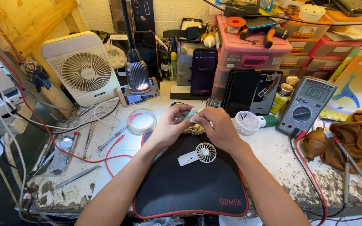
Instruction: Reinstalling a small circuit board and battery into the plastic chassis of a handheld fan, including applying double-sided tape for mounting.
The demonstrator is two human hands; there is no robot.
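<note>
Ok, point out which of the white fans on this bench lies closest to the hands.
The small white handheld fan on the black mat, just below both hands; the big boxy white desk fan stands far back left.

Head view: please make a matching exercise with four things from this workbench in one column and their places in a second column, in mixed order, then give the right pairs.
Things:
1. small fan
2. tape roll
3. multimeter
4. brown cloth

Places:
A. at the right edge of the bench, past the meter
B. on the black mat, below the hands
C. left of the left hand, on the white surface
D. right of the right hand, beside the white fan grille

Pairs: 1-B, 2-C, 3-D, 4-A
</note>
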